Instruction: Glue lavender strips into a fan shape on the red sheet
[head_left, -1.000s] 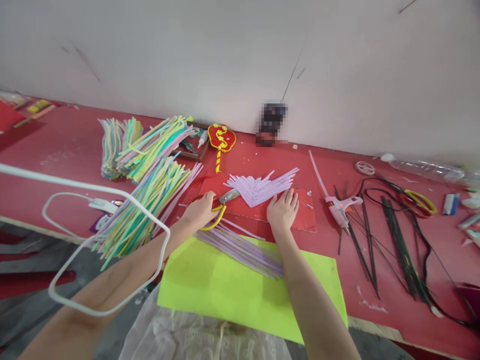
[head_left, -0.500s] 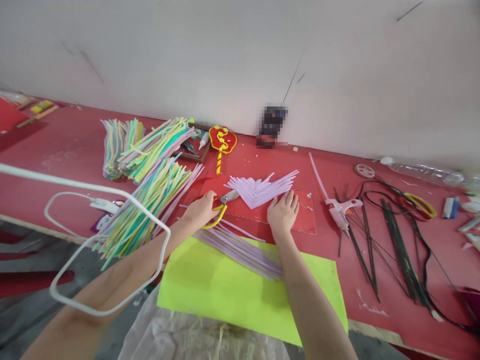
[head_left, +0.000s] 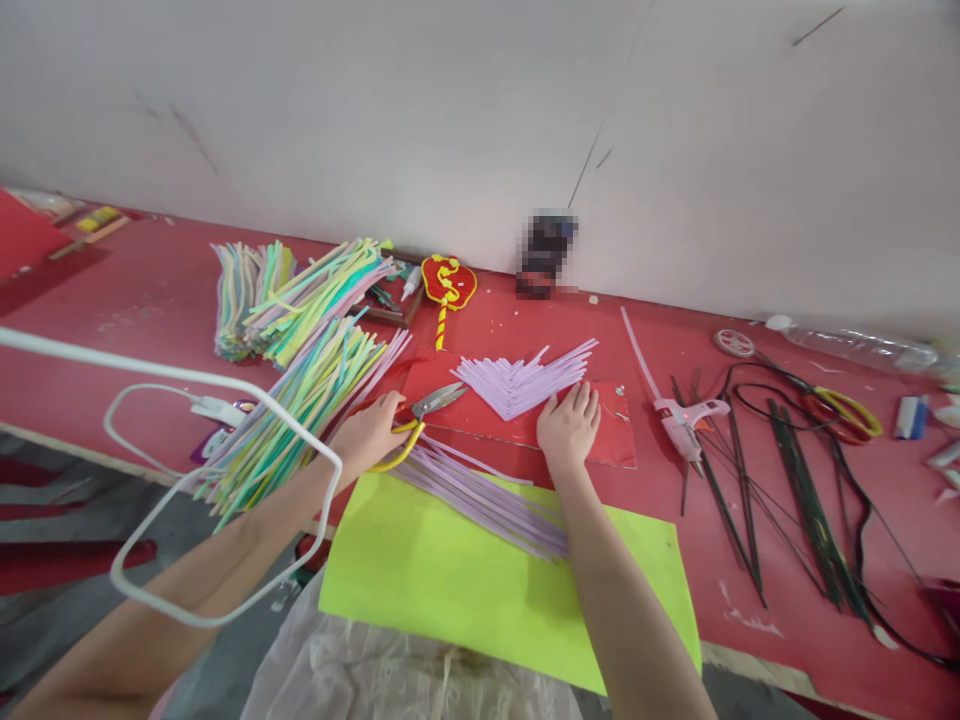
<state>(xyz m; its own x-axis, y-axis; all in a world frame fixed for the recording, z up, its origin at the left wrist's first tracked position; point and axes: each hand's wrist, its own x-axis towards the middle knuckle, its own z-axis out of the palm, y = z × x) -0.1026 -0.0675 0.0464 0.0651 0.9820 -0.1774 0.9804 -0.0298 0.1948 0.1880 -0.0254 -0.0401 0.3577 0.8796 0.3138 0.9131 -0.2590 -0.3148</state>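
Note:
My left hand point(head_left: 369, 432) is closed round the yellow-handled scissors point(head_left: 439, 402), whose blades point right toward a V-shaped piece of lilac pipe cleaners point(head_left: 510, 388). This piece lies on a red board point(head_left: 615, 440). My right hand point(head_left: 568, 422) rests flat on the board, fingers stretched out, at the right edge of the V. Loose lilac pipe cleaners point(head_left: 487, 495) lie between my arms, partly over a lime-green sheet point(head_left: 420, 580). Whether the scissor blades are fully together is hard to see.
Bundles of pastel pipe cleaners point(head_left: 300, 390) lie on the left. Behind them are a small tray point(head_left: 394, 315) and a red-and-yellow fan shape point(head_left: 448, 285). A pink glue gun point(head_left: 682, 425), dark stems point(head_left: 806, 500) and a plastic bottle point(head_left: 862, 345) are on the right.
My left hand has drawn the scissors left and slightly down, away from the lilac V. My right hand stays flat beside the V.

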